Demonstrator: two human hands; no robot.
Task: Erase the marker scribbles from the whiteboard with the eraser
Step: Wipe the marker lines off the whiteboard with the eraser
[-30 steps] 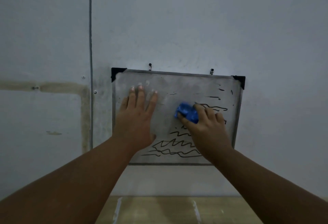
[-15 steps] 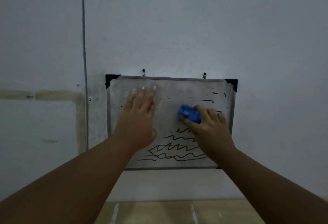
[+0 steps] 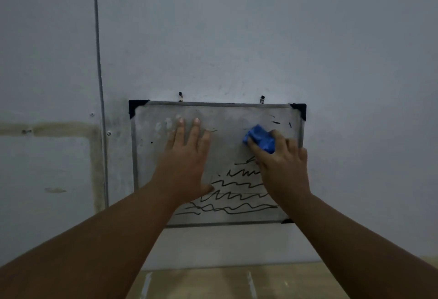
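Nothing legible appears; the whiteboard [image 3: 232, 118] bears only wavy black scribbles [image 3: 237, 194].

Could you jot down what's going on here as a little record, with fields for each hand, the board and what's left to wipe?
setting: whiteboard hung on a pale wall
left hand: flat on the board, fingers spread, bracing it
right hand: grips the blue eraser against the board's upper right
cleaned area: upper and left parts, smudgy grey
remaining marks: wavy black scribbles across the lower middle; a few short dashes near the top right corner
task status: partly done
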